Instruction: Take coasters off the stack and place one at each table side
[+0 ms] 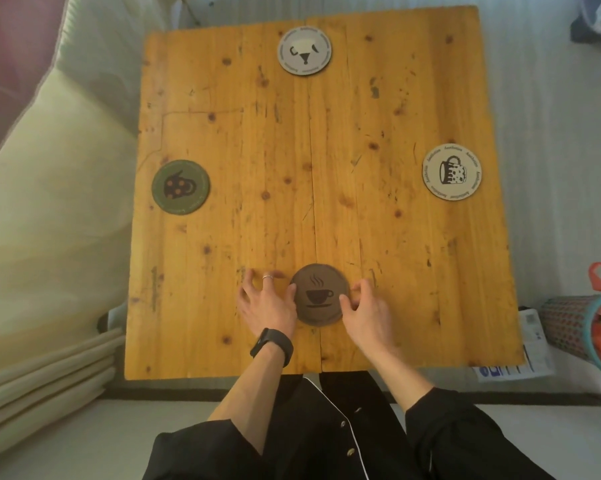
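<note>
The wooden worktop (327, 202) already carries four coasters, one near each side. A grey coaster (304, 50) lies at the top centre of the frame, a green coaster (181, 187) at the middle left and a pale coaster (452, 171) with a mug drawing at the middle right. The brown coaster (319, 294) lies flat at the bottom centre. The left hand (266, 304) and the right hand (366, 311) touch its two edges with fingers spread apart, gripping nothing. No stack is visible, so the task seems almost finished; only letting go remains.
</note>
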